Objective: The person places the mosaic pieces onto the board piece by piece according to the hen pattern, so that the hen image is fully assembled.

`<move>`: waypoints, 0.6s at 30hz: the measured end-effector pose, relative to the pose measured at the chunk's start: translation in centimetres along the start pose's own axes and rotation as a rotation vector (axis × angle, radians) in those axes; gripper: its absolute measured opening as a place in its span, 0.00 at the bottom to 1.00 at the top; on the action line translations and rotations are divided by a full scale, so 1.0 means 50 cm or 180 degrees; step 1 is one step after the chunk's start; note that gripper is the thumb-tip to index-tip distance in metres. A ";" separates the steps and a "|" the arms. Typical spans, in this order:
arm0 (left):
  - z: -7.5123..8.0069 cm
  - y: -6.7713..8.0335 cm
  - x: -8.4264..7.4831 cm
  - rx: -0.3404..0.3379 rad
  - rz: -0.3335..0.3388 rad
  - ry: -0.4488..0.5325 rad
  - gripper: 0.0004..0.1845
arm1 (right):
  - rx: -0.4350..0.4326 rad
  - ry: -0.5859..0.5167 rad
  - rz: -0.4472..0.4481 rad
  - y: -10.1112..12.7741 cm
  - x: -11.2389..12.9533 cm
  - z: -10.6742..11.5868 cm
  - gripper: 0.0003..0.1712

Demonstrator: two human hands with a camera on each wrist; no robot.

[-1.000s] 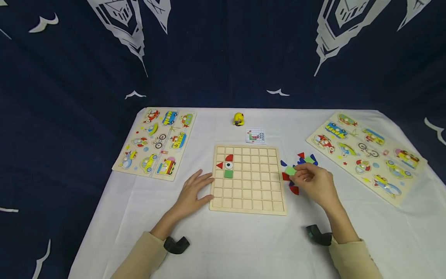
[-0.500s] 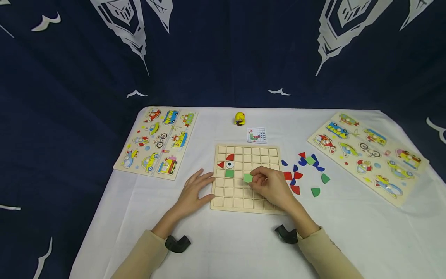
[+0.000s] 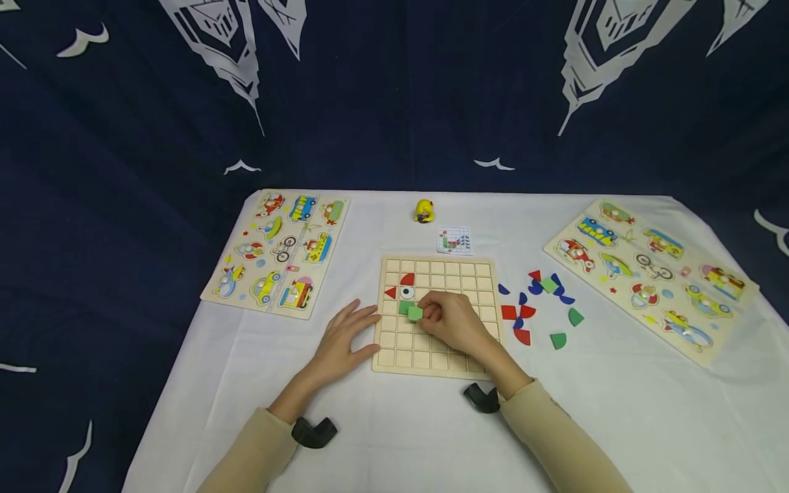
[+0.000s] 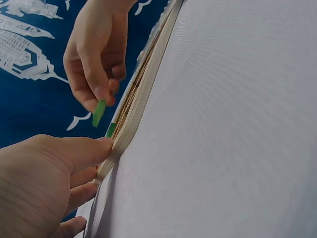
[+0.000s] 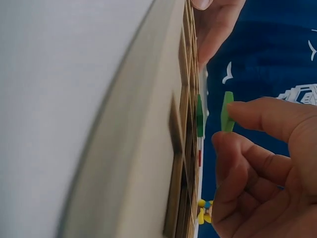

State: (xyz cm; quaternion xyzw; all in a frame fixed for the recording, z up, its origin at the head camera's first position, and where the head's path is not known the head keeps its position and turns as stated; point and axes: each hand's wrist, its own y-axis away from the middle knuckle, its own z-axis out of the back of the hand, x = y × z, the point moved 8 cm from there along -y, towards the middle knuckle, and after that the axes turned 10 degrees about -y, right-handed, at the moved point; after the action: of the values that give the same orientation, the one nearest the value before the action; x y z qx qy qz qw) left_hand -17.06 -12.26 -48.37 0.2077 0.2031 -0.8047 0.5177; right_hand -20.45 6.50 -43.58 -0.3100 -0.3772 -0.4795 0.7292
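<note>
Between thumb and fingers my right hand pinches a light green square tile. In the right wrist view that tile is held edge-on, a little off the wooden grid board. A darker green square lies in the board, just beyond the held tile in the head view. Above it are a round-eye tile, a red triangle and a red quarter-round piece. My left hand rests at the board's left edge, fingers extended, thumb touching the rim.
Loose red, blue and green pieces lie right of the board. A small pattern card and a yellow duck figure are behind it. Picture puzzle boards stand at the left and right of the white-covered table.
My right hand has carried the light green tile leftward from the loose pieces, over the board, to near the darker green square. The left hand has stayed at the board's edge.
</note>
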 end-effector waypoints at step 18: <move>0.000 -0.001 0.001 -0.0004 -0.0023 -0.0011 0.28 | 0.0169 0.0184 0.0054 -0.023 -0.006 -0.024 0.11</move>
State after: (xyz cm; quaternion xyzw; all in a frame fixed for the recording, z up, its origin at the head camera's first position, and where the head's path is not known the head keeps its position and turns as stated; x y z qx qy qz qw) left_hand -17.11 -12.28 -48.37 0.2053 0.2035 -0.8068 0.5153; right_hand -21.30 5.23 -44.35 -0.2797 -0.3659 -0.4719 0.7518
